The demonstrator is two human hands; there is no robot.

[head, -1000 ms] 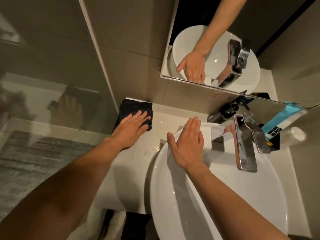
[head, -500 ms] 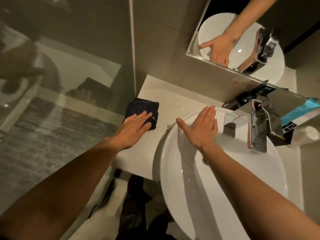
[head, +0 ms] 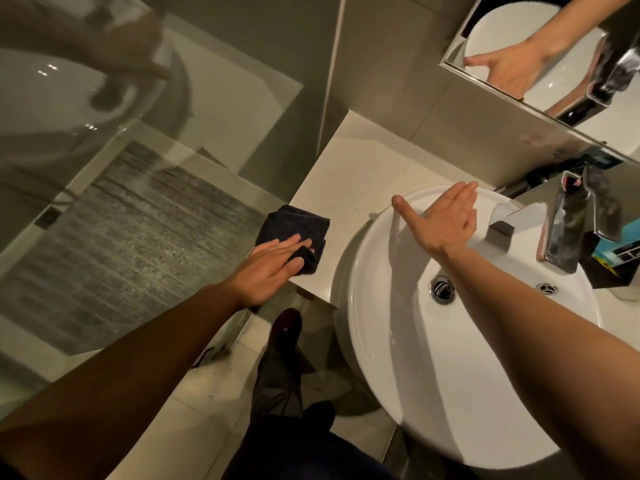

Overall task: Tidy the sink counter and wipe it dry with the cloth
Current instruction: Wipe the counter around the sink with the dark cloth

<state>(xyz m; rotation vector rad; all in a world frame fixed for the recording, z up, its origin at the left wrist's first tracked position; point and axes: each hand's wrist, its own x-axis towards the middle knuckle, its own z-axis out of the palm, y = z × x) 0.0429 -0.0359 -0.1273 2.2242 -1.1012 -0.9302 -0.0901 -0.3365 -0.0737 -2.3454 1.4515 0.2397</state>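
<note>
A dark folded cloth [head: 296,225] lies on the pale counter [head: 349,174] near its front left edge, left of the white round basin [head: 388,358]. My left hand [head: 268,268] presses flat on the cloth's near part, fingers straight and together, not curled around it. My right hand [head: 441,220] rests flat on the basin's far rim, thumb spread out to the left, holding nothing. Small water drops glint on the counter between cloth and basin.
A chrome tap [head: 568,233] stands at the basin's far right. A blue and black box [head: 616,252] sits right of it. A mirror [head: 540,60] hangs above, a glass shower panel [head: 138,140] borders the counter's left. My dark shoe [head: 285,327] shows on the floor below.
My left hand has slid the cloth from the counter's back corner toward the front edge. My right hand stays on the basin rim. The camera has swung left and down.
</note>
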